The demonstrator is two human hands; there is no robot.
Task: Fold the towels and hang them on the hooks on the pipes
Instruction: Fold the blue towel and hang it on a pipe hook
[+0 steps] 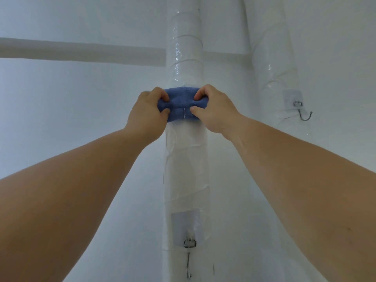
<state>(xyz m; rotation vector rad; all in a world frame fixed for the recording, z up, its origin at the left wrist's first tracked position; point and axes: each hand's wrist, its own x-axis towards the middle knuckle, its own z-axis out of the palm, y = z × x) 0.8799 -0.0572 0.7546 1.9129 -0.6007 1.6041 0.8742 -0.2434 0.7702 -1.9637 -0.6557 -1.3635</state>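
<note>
A folded blue towel (180, 101) lies against the middle white pipe (186, 159), high up in the head view. The thin metal tip of a hook (184, 113) shows in front of the towel's lower middle. My left hand (147, 110) pinches the towel's left end between thumb and fingers. My right hand (213, 107) pinches its right end the same way. Both arms reach up and forward. The hook's plate is hidden behind the towel.
A second metal hook (189, 261) hangs bare lower on the same pipe. A third hook (304, 115) sits bare on the right pipe (272, 58). A horizontal white pipe (81, 51) runs along the wall at the left.
</note>
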